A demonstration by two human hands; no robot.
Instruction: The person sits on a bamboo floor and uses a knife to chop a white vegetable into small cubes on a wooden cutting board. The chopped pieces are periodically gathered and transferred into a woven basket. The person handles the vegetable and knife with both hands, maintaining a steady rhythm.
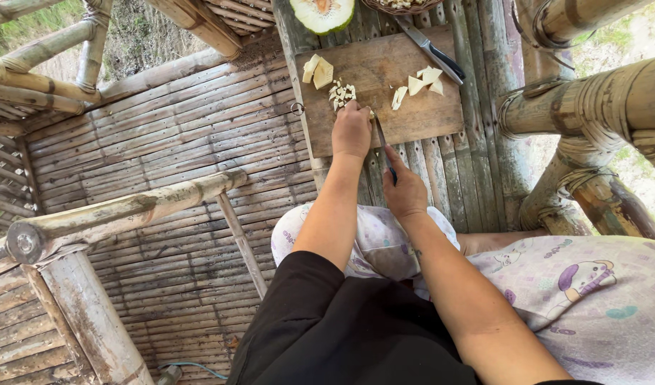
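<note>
Black fabric of the person's top filled the near edge of the view, with patterned lilac cloth over the lap to its right. Both bare forearms reached forward from there to a wooden cutting board that lay on a slatted bamboo bench.

At the near edge of the board the left hand was pressed down with its fingers curled over something pale; only a sliver of it showed, so what it held could not be made out. Just beside it, the right hand was wrapped around the handle of a knife, fingers shut on it, the blade pointing away toward the left hand's knuckles.

Just beyond the left hand sat a small heap of diced pale pieces. Two bigger chunks lay at the board's far left corner, and several wedge-shaped slices lay toward the far right.

A second knife with a dark handle rested across the board's far right corner. Past the board, a halved green fruit with pale flesh lay cut side up, and the rim of a woven basket showed beside it.

Left of the bench ran a floor of split bamboo, crossed by a thick bamboo rail. Heavy bamboo poles lashed with cane stood on the right.
</note>
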